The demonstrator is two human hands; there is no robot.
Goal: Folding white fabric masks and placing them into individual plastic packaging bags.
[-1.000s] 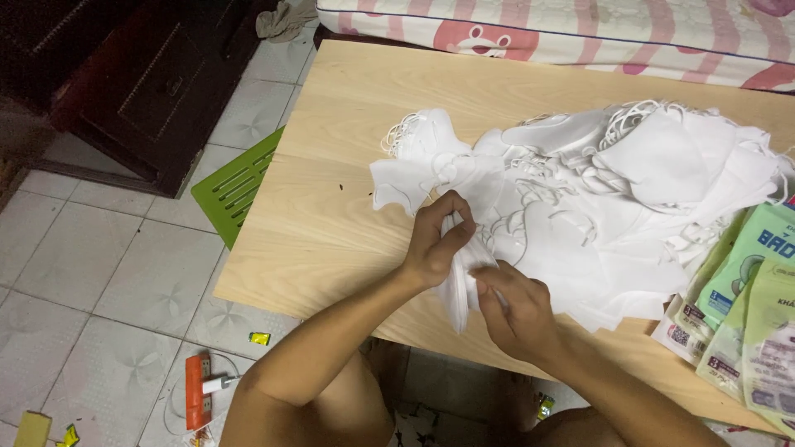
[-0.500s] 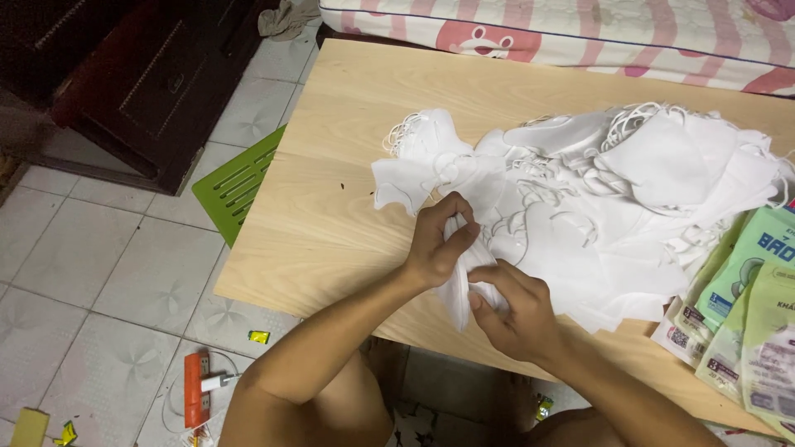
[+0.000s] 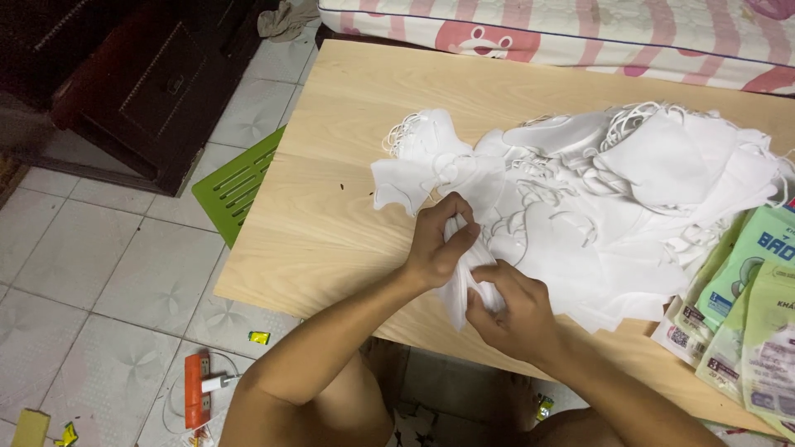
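Hands (image 3: 476, 273) amid white masks (image 3: 596, 199), packets (image 3: 745, 306) alongside.

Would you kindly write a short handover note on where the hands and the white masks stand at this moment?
Left hand: closed on the upper end of a small stack of white masks at the near table edge.
Right hand: closed on the stack's lower end.
Loose mask pile: spread over the wooden table, ear loops tangled.
Green-printed pouches: at the table's right edge.
Done: one stack gathered in both hands.
Left: the large pile lies unsorted.
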